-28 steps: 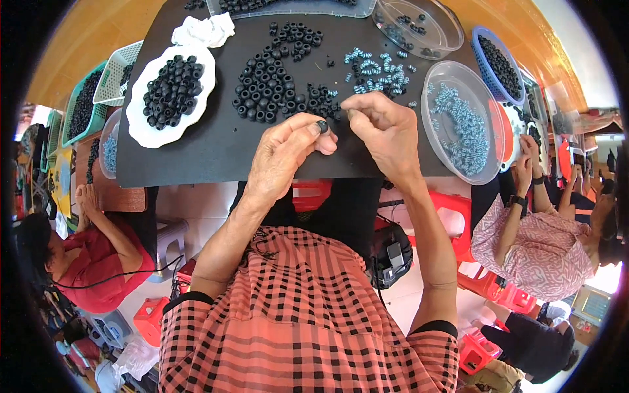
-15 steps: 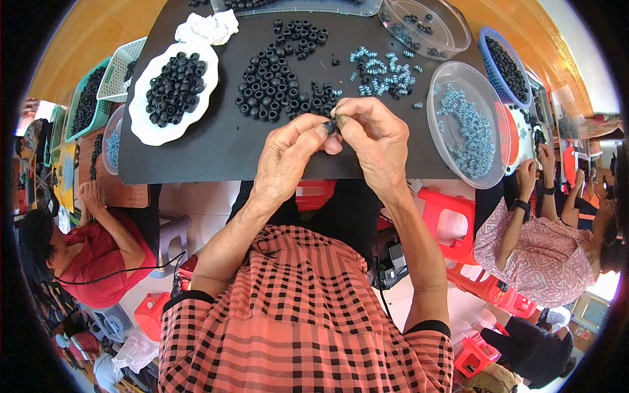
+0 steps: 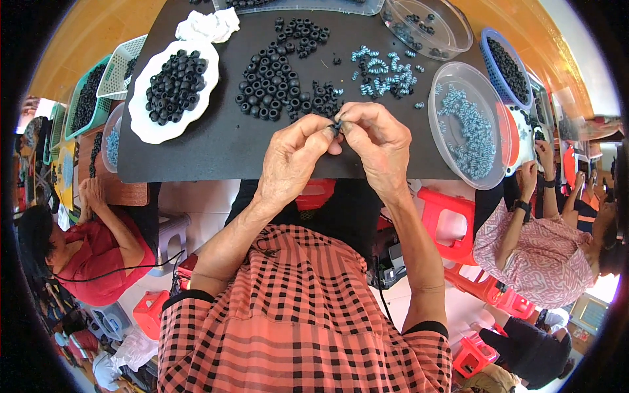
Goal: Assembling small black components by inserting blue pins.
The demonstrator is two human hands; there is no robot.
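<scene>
My left hand (image 3: 293,155) pinches a small black hollow part (image 3: 336,128) between thumb and forefinger, over the table's near edge. Fingertips of my right hand (image 3: 380,145) meet it from the other side, closed together; whatever they grip is hidden. Just beyond my hands lie loose black hollow parts (image 3: 267,82), round with a hole. To their right is a small heap of pale blue coil springs (image 3: 386,75). More springs fill part of a clear round tray (image 3: 435,124) at the right.
A white scalloped plate (image 3: 144,128) of black parts sits at the left, below a crumpled white cloth (image 3: 206,25). A clear round dish (image 3: 458,33) and a blue basket (image 3: 486,56) stand far right. People work at both sides; red stools (image 3: 449,229) are nearby.
My fingertips have shifted slightly around the small black part, with the right fingers now closer over it. The heaps on the table look the same.
</scene>
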